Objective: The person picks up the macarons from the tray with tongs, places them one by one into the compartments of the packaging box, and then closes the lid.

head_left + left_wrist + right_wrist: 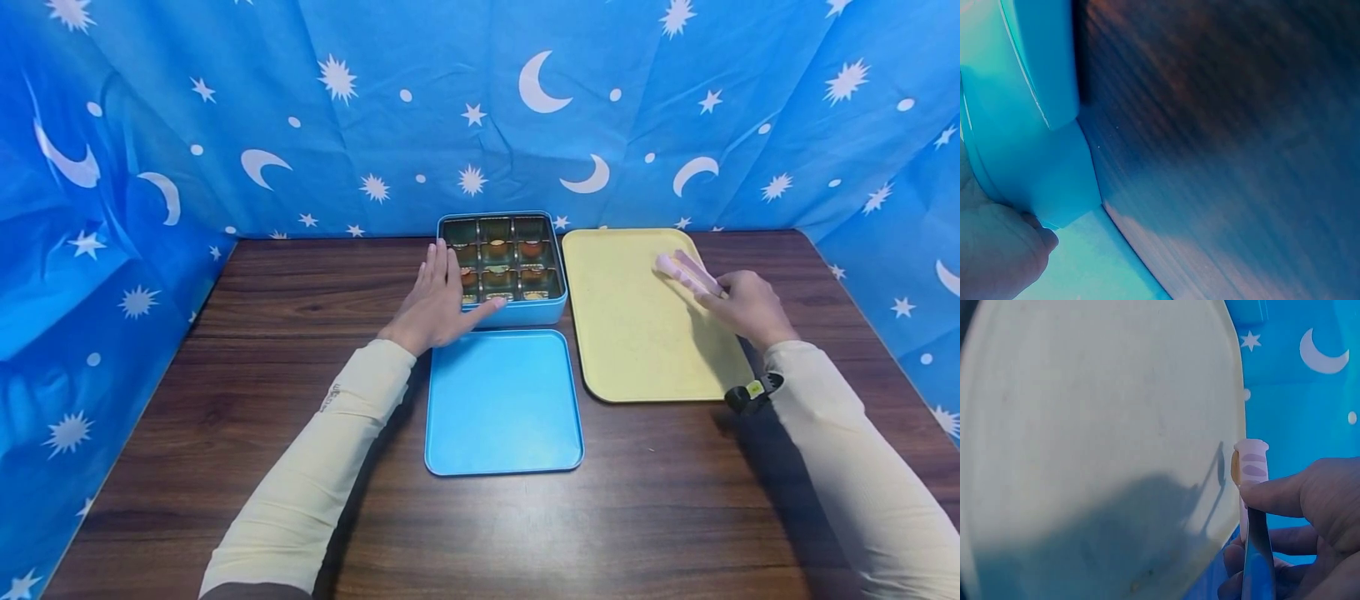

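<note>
Head view: the right hand [750, 310] pinches pink tongs [682, 277] above the yellow tray [630, 350], toward its far right corner; thumb and fingers press the tongs, but I cannot tell whether anything sits between the tips. The left hand [437, 307] rests at the near left corner of the blue box [525, 313], fingers straight, thumb spread wide. The likeliest trouble is an off-centre pinch, which could twist the tongs and drop whatever they carry. Too hard a push from the left could slide the box, close to the far edge of the desk [322, 275], against the tray. The tongs look slim, with pale pink, ridged ends. The box is squarish, its dark compartments holding small reddish and greenish pieces [532, 249].
</note>
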The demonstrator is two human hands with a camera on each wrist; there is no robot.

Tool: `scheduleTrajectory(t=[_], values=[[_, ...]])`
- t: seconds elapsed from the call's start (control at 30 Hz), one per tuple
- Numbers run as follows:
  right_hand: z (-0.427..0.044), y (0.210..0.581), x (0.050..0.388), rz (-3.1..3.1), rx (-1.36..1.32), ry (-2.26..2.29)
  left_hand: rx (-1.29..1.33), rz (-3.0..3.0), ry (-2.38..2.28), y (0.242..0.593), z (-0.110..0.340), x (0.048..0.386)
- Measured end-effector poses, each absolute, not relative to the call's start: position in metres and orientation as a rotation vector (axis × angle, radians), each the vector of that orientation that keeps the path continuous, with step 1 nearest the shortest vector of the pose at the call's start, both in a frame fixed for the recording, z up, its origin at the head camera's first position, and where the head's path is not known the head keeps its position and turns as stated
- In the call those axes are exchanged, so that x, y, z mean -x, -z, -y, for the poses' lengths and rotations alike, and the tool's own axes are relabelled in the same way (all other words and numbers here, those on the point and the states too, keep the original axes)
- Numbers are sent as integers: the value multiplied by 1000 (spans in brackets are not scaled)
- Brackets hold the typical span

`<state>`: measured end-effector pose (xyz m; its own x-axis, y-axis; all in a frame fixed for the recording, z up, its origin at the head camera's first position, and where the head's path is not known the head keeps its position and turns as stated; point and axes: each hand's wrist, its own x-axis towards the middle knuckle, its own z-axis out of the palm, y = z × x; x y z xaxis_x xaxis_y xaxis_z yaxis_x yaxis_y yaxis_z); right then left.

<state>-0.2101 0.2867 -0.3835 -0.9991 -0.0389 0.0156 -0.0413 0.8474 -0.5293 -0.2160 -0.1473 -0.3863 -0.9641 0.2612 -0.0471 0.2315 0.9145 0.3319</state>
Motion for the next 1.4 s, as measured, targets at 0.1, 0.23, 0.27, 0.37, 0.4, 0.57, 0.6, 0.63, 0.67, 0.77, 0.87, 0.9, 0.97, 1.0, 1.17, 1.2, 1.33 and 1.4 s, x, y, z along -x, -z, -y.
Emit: scheduleTrajectory(t=[0.1,0.23,0.27,0.37,0.4,0.57,0.6,0.63,0.67,0.77,0.87,0.9,0.97,1.0,1.17,1.2,1.33,1.4], values=[[-279,381,212,3028,-77,-874,-391,-2986,-498,386,148,216],[-264,377,215,3016,-130,-878,-399,-2987,-484,387,148,216],[-259,375,216,3007,-148,-876,-400,-2988,-479,387,148,216],[-243,370,218,2980,-206,-857,-392,-2984,-486,387,147,216],[-238,368,219,2972,-225,-856,-391,-2983,-491,387,147,216],[-210,354,224,2943,-320,-863,-387,-2980,-509,386,147,215],[-203,351,226,2942,-325,-864,-388,-2980,-510,386,147,215],[-197,348,227,2949,-326,-869,-388,-2983,-506,386,147,216],[-191,345,229,2956,-324,-878,-387,-2987,-501,386,147,216],[-171,337,234,2984,-334,-887,-382,-2995,-479,387,147,216],[-151,330,239,3000,-366,-893,-373,-3001,-465,387,146,216],[-144,329,240,3003,-374,-890,-374,-3002,-463,387,146,217],[-132,326,242,3010,-378,-895,-374,-3003,-462,387,146,216],[-126,325,243,3015,-378,-901,-374,-3003,-463,387,146,216],[-97,324,249,3019,-416,-918,-376,-3007,-454,387,147,216],[-92,324,250,3021,-422,-922,-376,-3007,-452,387,147,216],[-73,327,254,3029,-441,-949,-376,-3009,-456,387,147,216],[-66,329,256,3030,-442,-960,-375,-3006,-462,387,146,215]])
